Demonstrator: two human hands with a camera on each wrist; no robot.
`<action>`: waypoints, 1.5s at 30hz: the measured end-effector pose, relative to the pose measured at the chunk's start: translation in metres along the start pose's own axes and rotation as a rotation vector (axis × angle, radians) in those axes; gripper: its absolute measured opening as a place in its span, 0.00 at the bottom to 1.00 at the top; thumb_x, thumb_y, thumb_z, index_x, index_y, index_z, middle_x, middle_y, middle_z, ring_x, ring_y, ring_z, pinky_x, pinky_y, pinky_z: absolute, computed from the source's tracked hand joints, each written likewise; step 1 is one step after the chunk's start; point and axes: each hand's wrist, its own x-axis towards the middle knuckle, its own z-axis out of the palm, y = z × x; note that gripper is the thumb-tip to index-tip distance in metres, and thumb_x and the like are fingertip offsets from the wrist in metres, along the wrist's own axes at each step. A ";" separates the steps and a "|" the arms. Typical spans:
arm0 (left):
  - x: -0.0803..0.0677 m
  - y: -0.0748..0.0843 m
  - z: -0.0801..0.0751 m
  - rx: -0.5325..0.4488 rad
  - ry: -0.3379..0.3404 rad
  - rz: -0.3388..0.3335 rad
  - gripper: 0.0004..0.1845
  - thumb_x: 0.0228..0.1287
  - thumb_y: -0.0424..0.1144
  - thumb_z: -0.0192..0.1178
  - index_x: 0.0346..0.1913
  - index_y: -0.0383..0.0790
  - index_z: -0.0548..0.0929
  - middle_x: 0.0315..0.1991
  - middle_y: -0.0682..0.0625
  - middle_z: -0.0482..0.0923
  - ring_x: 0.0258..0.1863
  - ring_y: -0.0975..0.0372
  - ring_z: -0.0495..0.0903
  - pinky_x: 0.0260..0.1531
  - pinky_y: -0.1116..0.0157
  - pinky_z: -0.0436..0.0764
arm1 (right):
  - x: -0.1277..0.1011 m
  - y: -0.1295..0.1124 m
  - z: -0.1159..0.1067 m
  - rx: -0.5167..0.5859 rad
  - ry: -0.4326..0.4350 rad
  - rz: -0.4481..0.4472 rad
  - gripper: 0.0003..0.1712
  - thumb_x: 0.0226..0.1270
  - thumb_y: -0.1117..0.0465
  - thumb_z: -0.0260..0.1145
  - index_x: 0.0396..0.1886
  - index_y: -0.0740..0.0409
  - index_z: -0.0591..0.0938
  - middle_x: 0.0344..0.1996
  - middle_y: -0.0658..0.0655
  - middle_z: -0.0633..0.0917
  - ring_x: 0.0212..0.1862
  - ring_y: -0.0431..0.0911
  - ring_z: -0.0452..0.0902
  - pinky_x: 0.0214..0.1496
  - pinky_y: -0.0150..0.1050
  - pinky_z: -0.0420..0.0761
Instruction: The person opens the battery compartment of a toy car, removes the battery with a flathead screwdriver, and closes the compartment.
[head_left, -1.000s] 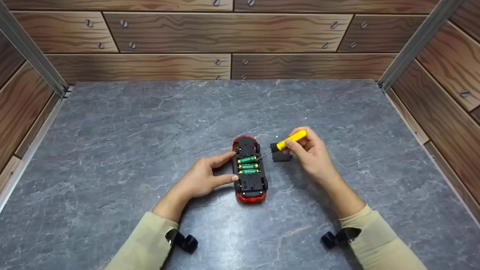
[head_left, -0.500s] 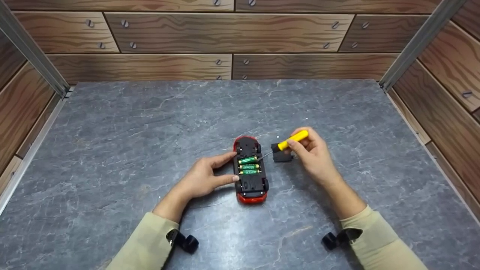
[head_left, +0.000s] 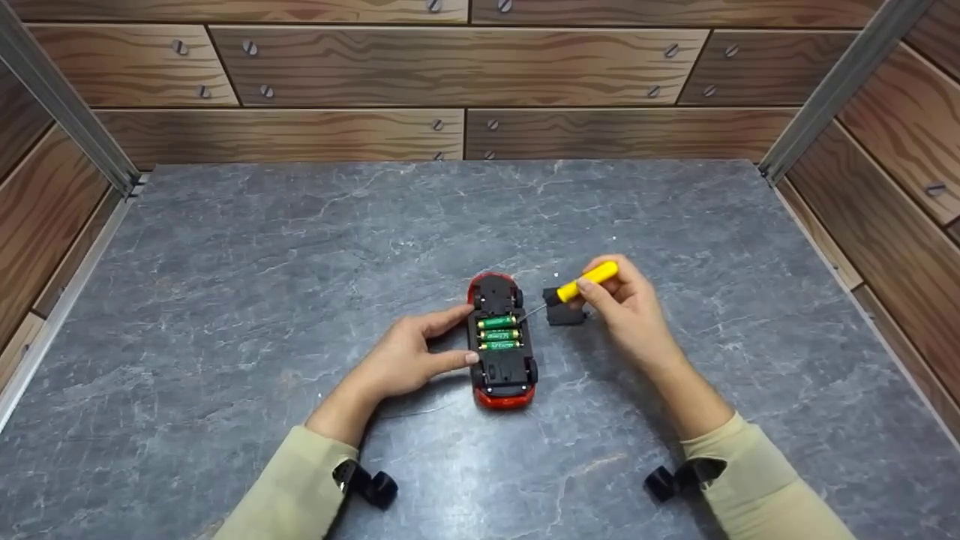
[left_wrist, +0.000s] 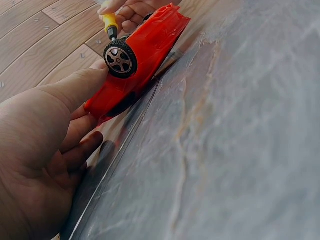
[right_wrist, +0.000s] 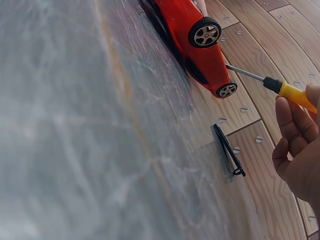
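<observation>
A red toy car (head_left: 504, 369) lies upside down, its black underside up. Three green batteries (head_left: 499, 335) lie side by side in its uncovered compartment. My left hand (head_left: 411, 352) rests its thumb and index finger against the car's left side, and in the left wrist view the thumb touches a wheel (left_wrist: 120, 59). My right hand (head_left: 630, 311) grips a yellow-handled screwdriver (head_left: 592, 281). Its thin shaft slants down to the right end of the farthest battery; the tip's exact contact is too small to tell.
A black battery cover (head_left: 566, 314) lies on the table just right of the car, partly under the screwdriver. The grey marbled tabletop (head_left: 300, 240) is bounded by wood-patterned walls (head_left: 457, 67). Two tiny pale specks, probably screws, lie beyond the cover.
The farthest battery, tilted with its right end raised earlier, now lies nearly level with the others. The screwdriver has shifted only slightly; my left hand stays put.
</observation>
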 end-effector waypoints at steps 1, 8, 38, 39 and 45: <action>0.000 0.000 0.000 -0.003 0.001 0.005 0.40 0.65 0.50 0.77 0.78 0.46 0.74 0.75 0.50 0.72 0.76 0.58 0.68 0.78 0.56 0.63 | 0.000 0.000 0.000 0.004 -0.003 -0.005 0.13 0.76 0.76 0.62 0.51 0.82 0.71 0.35 0.60 0.87 0.35 0.46 0.86 0.44 0.39 0.89; -0.001 0.001 0.000 -0.011 0.005 -0.001 0.40 0.64 0.50 0.77 0.77 0.47 0.74 0.75 0.49 0.73 0.76 0.56 0.69 0.78 0.54 0.62 | 0.000 0.001 0.000 0.016 -0.007 -0.024 0.11 0.76 0.77 0.62 0.50 0.82 0.71 0.35 0.60 0.87 0.36 0.47 0.86 0.43 0.38 0.89; -0.001 0.000 0.000 0.005 0.001 -0.010 0.41 0.64 0.51 0.76 0.78 0.47 0.73 0.75 0.49 0.72 0.76 0.56 0.68 0.78 0.54 0.62 | -0.003 -0.007 0.002 -0.152 -0.039 -0.068 0.08 0.74 0.75 0.65 0.48 0.75 0.77 0.34 0.59 0.86 0.36 0.52 0.85 0.40 0.38 0.87; -0.001 0.000 0.000 0.005 -0.001 -0.012 0.41 0.64 0.51 0.76 0.78 0.48 0.73 0.76 0.49 0.72 0.77 0.56 0.68 0.78 0.54 0.62 | -0.003 -0.007 0.002 -0.156 -0.040 -0.070 0.09 0.74 0.75 0.65 0.49 0.76 0.77 0.34 0.58 0.86 0.36 0.53 0.85 0.39 0.38 0.87; 0.000 0.001 0.000 0.007 -0.002 0.000 0.41 0.65 0.51 0.76 0.78 0.47 0.73 0.75 0.49 0.72 0.76 0.56 0.68 0.78 0.54 0.63 | -0.003 -0.009 0.003 -0.199 -0.047 -0.101 0.09 0.73 0.75 0.67 0.48 0.74 0.79 0.33 0.58 0.85 0.35 0.48 0.84 0.37 0.35 0.86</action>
